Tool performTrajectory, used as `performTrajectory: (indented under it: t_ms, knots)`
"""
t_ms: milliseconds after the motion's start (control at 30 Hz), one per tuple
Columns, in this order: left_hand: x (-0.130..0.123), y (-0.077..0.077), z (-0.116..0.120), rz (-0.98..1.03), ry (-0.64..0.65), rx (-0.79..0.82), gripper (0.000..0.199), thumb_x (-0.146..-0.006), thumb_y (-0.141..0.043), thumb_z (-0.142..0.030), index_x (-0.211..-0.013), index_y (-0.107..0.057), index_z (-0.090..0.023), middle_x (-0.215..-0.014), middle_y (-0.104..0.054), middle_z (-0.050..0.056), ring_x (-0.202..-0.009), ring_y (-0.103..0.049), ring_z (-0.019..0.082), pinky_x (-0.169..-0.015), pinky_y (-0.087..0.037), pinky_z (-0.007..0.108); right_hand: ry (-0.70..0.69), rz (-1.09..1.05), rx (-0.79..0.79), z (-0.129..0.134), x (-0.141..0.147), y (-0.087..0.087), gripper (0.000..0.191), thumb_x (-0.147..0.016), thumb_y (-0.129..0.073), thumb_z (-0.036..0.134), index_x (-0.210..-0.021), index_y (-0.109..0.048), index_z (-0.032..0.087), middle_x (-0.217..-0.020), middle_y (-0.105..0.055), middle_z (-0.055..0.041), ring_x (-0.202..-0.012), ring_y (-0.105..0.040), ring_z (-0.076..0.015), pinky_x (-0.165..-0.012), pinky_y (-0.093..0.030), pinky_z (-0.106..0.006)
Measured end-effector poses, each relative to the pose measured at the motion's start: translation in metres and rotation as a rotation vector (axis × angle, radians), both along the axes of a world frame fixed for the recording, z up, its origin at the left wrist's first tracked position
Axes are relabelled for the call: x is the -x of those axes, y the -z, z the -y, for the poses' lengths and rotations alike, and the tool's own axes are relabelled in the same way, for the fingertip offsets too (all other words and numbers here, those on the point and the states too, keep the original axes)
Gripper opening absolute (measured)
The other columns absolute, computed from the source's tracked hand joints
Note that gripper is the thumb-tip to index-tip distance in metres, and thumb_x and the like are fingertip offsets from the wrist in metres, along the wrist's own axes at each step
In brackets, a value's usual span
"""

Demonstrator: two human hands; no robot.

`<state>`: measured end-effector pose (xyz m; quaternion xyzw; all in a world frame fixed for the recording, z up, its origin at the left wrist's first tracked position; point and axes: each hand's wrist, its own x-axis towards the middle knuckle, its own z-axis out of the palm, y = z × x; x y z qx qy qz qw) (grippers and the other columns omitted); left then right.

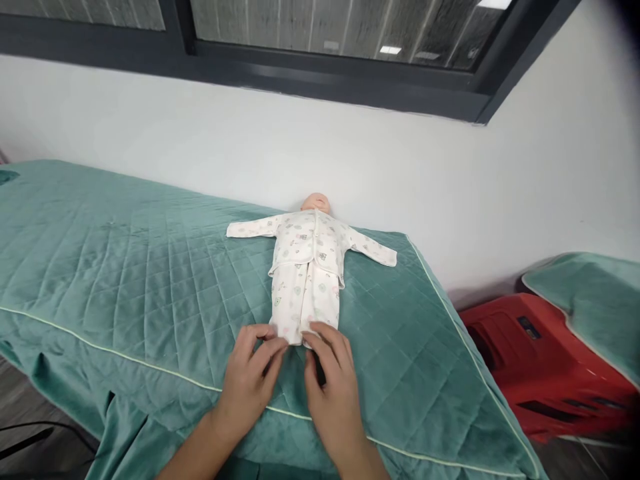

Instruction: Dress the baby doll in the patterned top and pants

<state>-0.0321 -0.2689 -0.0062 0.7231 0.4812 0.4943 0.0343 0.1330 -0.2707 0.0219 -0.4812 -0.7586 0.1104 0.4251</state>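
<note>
A baby doll (316, 202) lies on its back on a green quilted cover, its arms spread out inside the sleeves. It wears a white printed baby shirt (310, 237) and matching baby pants (287, 297). At the lower end of the pants, my left hand (253, 370) pinches the cuff on the left side. My right hand (330, 377) has its fingertips closed on the other cuff. The doll's feet are not visible.
The green quilted cover (165, 267) drapes over a bed-like surface against a white wall (200, 133). Above is a dark window frame (320, 70). A red plastic object (540, 360), partly under another green cloth (595, 300), stands at the right.
</note>
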Motion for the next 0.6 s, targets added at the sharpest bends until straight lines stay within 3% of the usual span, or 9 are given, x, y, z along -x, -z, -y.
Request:
performTrajectory:
  t_ms: [167,367,467,600]
  knots:
    - [-0.001,-0.001,-0.001,-0.012,-0.027,0.004,0.021,-0.091,-0.056,-0.015,-0.108,-0.061,-0.025,-0.106,-0.054,0.006,-0.099,-0.055,0.018,-0.086,-0.05,0.034,0.094,-0.106,0.008,-0.006,-0.008,0.0,0.033,-0.094,-0.053,0.016,-0.126,-0.055,0.025,-0.12,-0.058,-0.0092,-0.113,-0.054,-0.0227,-0.094,-0.051,-0.04]
    - [0.006,-0.005,0.011,-0.015,-0.061,0.058,0.028,-0.092,-0.053,-0.017,-0.117,-0.06,-0.028,-0.114,-0.056,0.007,-0.109,-0.057,0.02,-0.092,-0.053,0.038,-0.007,-0.075,0.041,-0.012,-0.011,-0.017,0.016,-0.093,-0.05,0.012,-0.094,-0.062,0.023,-0.098,-0.06,-0.0051,-0.094,-0.056,-0.0196,-0.078,-0.05,-0.033]
    - [0.021,0.005,0.039,-0.031,-0.116,0.064,0.026,-0.091,-0.052,-0.018,-0.114,-0.06,-0.027,-0.12,-0.058,0.008,-0.113,-0.059,0.021,-0.094,-0.054,0.038,-0.057,0.018,0.005,-0.009,-0.013,-0.021,0.022,-0.094,-0.045,0.007,-0.086,-0.06,0.022,-0.09,-0.059,-0.0038,-0.087,-0.054,-0.0189,-0.075,-0.047,-0.033]
    - [0.054,0.04,0.097,-0.163,-0.073,0.021,0.031,-0.086,-0.057,-0.015,-0.113,-0.062,-0.031,-0.115,-0.067,0.005,-0.107,-0.065,0.02,-0.087,-0.058,0.031,-0.074,0.079,-0.037,-0.004,-0.017,-0.017,0.027,-0.094,-0.041,0.004,-0.092,-0.061,0.022,-0.094,-0.06,-0.0046,-0.087,-0.053,-0.0191,-0.075,-0.047,-0.034]
